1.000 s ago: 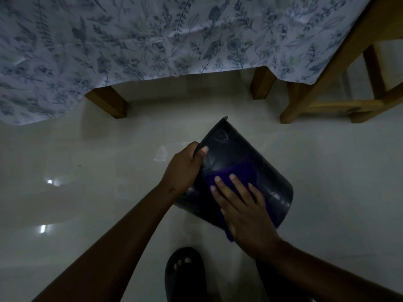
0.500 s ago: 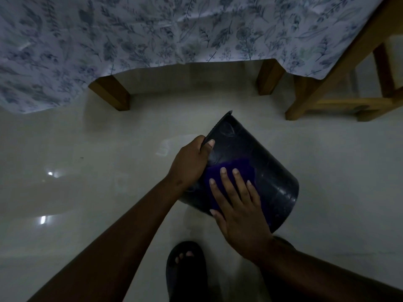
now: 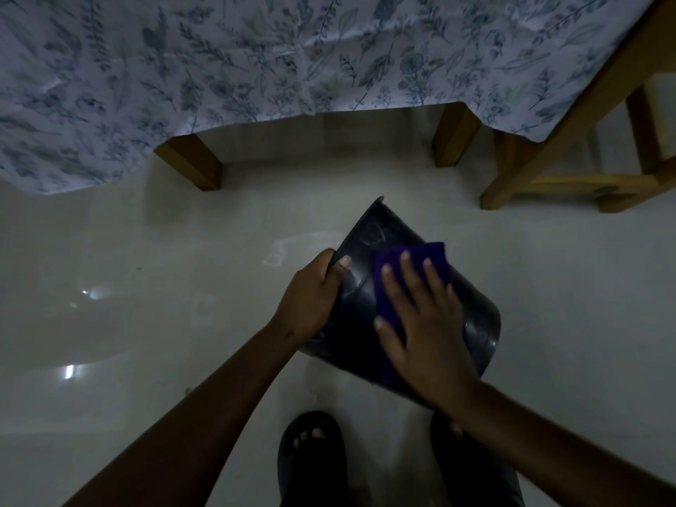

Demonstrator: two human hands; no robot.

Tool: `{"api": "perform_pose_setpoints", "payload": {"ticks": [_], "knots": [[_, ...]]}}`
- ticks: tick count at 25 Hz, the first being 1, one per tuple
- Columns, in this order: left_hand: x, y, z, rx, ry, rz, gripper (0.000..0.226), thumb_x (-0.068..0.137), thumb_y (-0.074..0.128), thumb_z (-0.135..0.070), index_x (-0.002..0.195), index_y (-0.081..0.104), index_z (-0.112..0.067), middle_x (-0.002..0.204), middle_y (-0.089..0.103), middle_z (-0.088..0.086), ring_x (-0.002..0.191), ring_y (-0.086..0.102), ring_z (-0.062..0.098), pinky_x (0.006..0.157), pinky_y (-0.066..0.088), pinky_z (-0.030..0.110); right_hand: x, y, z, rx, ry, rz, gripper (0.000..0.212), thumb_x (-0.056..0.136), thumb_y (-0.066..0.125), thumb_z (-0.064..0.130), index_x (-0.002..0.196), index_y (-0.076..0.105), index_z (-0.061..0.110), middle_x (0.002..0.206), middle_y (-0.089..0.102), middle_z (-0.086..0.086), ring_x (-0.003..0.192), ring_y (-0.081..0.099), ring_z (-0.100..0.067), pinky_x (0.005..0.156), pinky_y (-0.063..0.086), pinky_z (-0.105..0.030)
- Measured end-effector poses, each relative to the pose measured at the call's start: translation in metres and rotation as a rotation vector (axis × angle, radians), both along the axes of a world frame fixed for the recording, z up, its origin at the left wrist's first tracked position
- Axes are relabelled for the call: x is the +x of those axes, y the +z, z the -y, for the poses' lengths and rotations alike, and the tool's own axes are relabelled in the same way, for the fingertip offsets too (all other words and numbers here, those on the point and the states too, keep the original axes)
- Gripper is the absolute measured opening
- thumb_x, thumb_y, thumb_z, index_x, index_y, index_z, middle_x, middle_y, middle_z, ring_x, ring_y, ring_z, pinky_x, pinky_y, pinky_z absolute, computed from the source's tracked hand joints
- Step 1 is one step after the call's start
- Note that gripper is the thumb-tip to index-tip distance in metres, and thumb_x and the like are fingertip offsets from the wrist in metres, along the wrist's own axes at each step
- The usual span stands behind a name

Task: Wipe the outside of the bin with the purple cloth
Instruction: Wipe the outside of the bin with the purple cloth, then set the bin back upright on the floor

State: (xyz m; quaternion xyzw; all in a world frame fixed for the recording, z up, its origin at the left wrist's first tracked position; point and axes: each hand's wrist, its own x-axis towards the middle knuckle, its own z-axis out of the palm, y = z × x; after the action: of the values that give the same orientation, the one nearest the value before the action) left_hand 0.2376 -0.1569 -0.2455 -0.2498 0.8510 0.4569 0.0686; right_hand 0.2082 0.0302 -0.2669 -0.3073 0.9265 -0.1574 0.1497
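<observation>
Purple cloth (image 3: 409,272) lies pressed flat under the right hand (image 3: 420,323) against the tilted black bin (image 3: 472,316), above the floor (image 3: 183,287); the left hand (image 3: 311,294), grip clenched on the rim, likely steadies it for wiping.

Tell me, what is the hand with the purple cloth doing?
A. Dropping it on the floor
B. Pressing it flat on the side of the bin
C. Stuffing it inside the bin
B: the right hand lies spread on the purple cloth, flat against the black bin wall.
</observation>
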Motion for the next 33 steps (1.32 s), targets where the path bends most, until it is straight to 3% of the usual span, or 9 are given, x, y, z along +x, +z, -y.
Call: {"api": "perform_pose_setpoints", "payload": {"ticks": [3, 5, 8, 10, 15, 19, 23, 27, 33], "knots": [[0.004, -0.002, -0.003, 0.017, 0.028, -0.019, 0.036, 0.1, 0.035, -0.036, 0.098, 0.054, -0.006, 0.085, 0.066, 0.012, 0.079, 0.063, 0.025, 0.073, 0.052, 0.037, 0.01, -0.002, -0.005, -0.047, 0.136, -0.082, 0.071, 0.09, 0.038, 0.057, 0.152, 0.015, 0.028, 0.162, 0.008, 0.0, 0.148, 0.001, -0.025, 0.115, 0.016, -0.05], [0.003, 0.001, -0.004, 0.021, 0.025, -0.048, 0.034, 0.099, 0.038, -0.036, 0.092, 0.054, -0.007, 0.079, 0.064, 0.007, 0.071, 0.06, 0.016, 0.068, 0.049, 0.031, -0.026, -0.003, 0.001, -0.07, 0.02, -0.031, 0.07, 0.091, 0.038, 0.057, 0.151, 0.015, 0.029, 0.161, 0.011, 0.001, 0.148, 0.007, -0.023, 0.115, 0.016, -0.046], [0.004, 0.006, -0.007, 0.008, 0.012, -0.094, 0.023, 0.093, 0.053, -0.036, 0.086, 0.057, -0.016, 0.074, 0.063, -0.008, 0.067, 0.059, 0.0, 0.061, 0.046, 0.015, -0.094, -0.002, -0.002, -0.202, -0.26, 0.458, 0.059, 0.094, 0.046, 0.046, 0.148, 0.029, 0.029, 0.154, 0.033, 0.0, 0.138, 0.034, -0.02, 0.11, 0.029, -0.033], [0.006, 0.009, -0.009, 0.002, 0.025, -0.098, 0.02, 0.089, 0.06, -0.038, 0.082, 0.059, -0.019, 0.074, 0.065, -0.01, 0.07, 0.06, -0.002, 0.06, 0.046, 0.012, -0.111, -0.003, -0.012, -0.24, -0.327, 0.604, 0.046, 0.095, 0.049, 0.032, 0.14, 0.045, 0.027, 0.142, 0.051, -0.003, 0.122, 0.051, -0.02, 0.095, 0.036, -0.023], [0.013, 0.044, -0.014, -0.16, -0.057, -0.129, 0.017, 0.089, 0.058, -0.043, 0.085, 0.059, -0.026, 0.073, 0.068, -0.009, 0.066, 0.063, 0.001, 0.062, 0.05, 0.018, -0.084, 0.017, -0.036, -0.442, -0.334, 0.526, 0.048, 0.091, 0.05, 0.008, 0.135, 0.051, 0.026, 0.126, 0.061, 0.003, 0.106, 0.059, -0.01, 0.082, 0.041, -0.006], [0.007, 0.068, -0.015, -0.5, -0.298, -0.268, 0.026, 0.091, 0.053, -0.044, 0.094, 0.056, -0.019, 0.064, 0.062, -0.006, 0.057, 0.062, 0.015, 0.054, 0.052, 0.028, -0.074, 0.052, -0.043, -0.564, -0.351, 0.415, 0.051, 0.093, 0.048, 0.007, 0.14, 0.044, 0.025, 0.128, 0.052, 0.015, 0.105, 0.053, 0.002, 0.083, 0.035, 0.004], [-0.002, 0.057, -0.013, -0.796, -0.556, -0.313, 0.019, 0.089, 0.053, -0.039, 0.093, 0.06, -0.021, 0.062, 0.066, 0.001, 0.052, 0.062, 0.019, 0.044, 0.051, 0.03, -0.069, 0.07, -0.042, -0.667, -0.435, 0.299, 0.049, 0.095, 0.048, 0.014, 0.144, 0.04, 0.022, 0.139, 0.049, 0.011, 0.12, 0.048, -0.002, 0.094, 0.033, -0.002], [0.005, 0.036, -0.023, -0.853, -0.655, -0.279, 0.017, 0.071, 0.07, -0.02, 0.083, 0.059, -0.021, 0.052, 0.061, 0.001, 0.042, 0.057, 0.021, 0.034, 0.041, 0.023, -0.07, 0.068, -0.043, -0.674, -0.431, 0.277, 0.052, 0.095, 0.049, 0.013, 0.145, 0.037, 0.02, 0.146, 0.044, 0.005, 0.13, 0.043, -0.006, 0.106, 0.033, -0.016], [0.018, 0.006, -0.051, -0.833, -0.722, -0.243, 0.026, 0.066, 0.071, -0.01, 0.081, 0.051, -0.019, 0.058, 0.061, 0.001, 0.045, 0.057, 0.022, 0.037, 0.04, 0.023, -0.062, 0.055, -0.053, -0.651, -0.372, 0.3, 0.056, 0.093, 0.052, 0.012, 0.146, 0.035, 0.017, 0.15, 0.039, 0.004, 0.135, 0.035, -0.003, 0.108, 0.024, -0.007]]}}
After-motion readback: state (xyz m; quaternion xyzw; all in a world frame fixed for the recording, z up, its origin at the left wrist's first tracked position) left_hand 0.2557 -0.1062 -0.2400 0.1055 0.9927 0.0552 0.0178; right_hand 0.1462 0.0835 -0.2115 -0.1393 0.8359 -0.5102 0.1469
